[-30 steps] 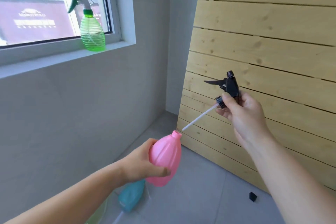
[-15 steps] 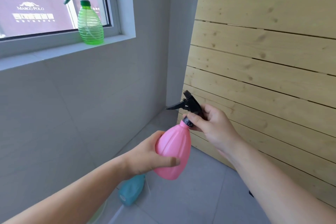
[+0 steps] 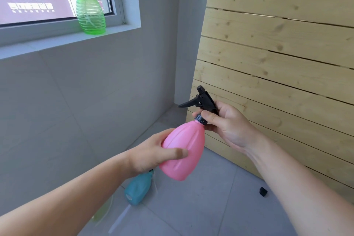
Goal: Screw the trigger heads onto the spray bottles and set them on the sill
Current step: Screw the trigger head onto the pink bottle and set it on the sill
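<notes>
My left hand (image 3: 151,153) grips the body of a pink spray bottle (image 3: 183,149), held tilted in mid-air. A black trigger head (image 3: 203,101) sits on the bottle's neck, its tube hidden inside. My right hand (image 3: 228,124) holds the head, with thumb and fingers on its black collar. A green spray bottle (image 3: 90,11) with a white and green trigger head stands upright on the window sill (image 3: 57,42) at the upper left. A teal bottle (image 3: 138,188) lies on the floor below my left hand.
A slatted wooden panel (image 3: 277,63) leans against the wall on the right. A small black piece (image 3: 263,191) lies on the grey floor tiles near it. A greenish object and a white tube (image 3: 118,220) lie on the floor, partly hidden by my left arm.
The trigger head's tube went down into the pink bottle and the head now sits on the neck. My right hand shifted its grip to the collar. The bottle rose slightly.
</notes>
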`<state>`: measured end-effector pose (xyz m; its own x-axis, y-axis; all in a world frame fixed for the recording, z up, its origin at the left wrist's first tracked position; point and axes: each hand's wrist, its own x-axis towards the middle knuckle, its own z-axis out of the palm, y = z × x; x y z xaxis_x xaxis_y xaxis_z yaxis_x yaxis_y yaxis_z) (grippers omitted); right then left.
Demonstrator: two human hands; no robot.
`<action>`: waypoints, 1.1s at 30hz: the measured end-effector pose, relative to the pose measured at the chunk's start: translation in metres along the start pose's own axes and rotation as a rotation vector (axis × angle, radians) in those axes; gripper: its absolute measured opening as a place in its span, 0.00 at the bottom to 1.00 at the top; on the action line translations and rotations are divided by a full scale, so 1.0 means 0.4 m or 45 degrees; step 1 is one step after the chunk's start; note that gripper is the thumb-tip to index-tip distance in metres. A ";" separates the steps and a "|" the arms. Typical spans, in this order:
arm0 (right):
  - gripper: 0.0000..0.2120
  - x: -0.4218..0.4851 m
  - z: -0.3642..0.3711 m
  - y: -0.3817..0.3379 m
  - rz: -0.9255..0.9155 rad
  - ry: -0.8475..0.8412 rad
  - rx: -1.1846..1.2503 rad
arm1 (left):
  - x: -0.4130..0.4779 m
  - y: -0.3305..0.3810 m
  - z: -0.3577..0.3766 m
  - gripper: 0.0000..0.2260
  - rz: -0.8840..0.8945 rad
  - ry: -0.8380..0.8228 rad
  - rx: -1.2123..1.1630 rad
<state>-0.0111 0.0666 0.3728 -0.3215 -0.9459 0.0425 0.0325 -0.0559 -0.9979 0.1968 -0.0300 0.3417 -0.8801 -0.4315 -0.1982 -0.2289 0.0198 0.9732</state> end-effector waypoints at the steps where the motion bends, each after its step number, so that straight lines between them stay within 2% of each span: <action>1: 0.13 -0.001 -0.001 -0.001 -0.004 -0.020 0.022 | -0.003 0.002 0.000 0.29 -0.006 -0.015 -0.015; 6: 0.10 -0.001 -0.001 -0.006 -0.041 -0.070 0.110 | -0.011 0.004 -0.001 0.33 -0.004 -0.029 -0.071; 13: 0.14 -0.005 0.006 0.004 0.021 -0.116 0.067 | -0.005 -0.002 -0.007 0.36 -0.055 0.049 0.030; 18: 0.10 -0.001 0.018 0.018 0.063 0.030 0.017 | -0.001 -0.011 -0.015 0.31 -0.197 -0.002 -0.072; 21: 0.05 0.005 0.018 0.022 0.076 0.080 0.025 | 0.000 -0.006 -0.021 0.33 -0.190 0.043 -0.032; 25: 0.03 0.009 0.021 0.033 0.102 0.122 0.052 | 0.004 0.005 -0.009 0.35 -0.162 0.139 0.119; 29: 0.03 0.013 0.027 0.038 0.094 0.196 0.050 | 0.004 0.011 -0.001 0.27 -0.197 0.104 0.008; 33: 0.04 0.014 0.028 0.039 0.103 0.230 0.047 | 0.001 0.005 0.001 0.28 -0.241 0.099 -0.077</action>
<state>-0.0018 0.0568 0.3580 -0.4807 -0.8754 -0.0507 0.0991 0.0032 -0.9951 0.1957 -0.0298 0.3436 -0.7886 -0.4906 -0.3708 -0.3594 -0.1215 0.9252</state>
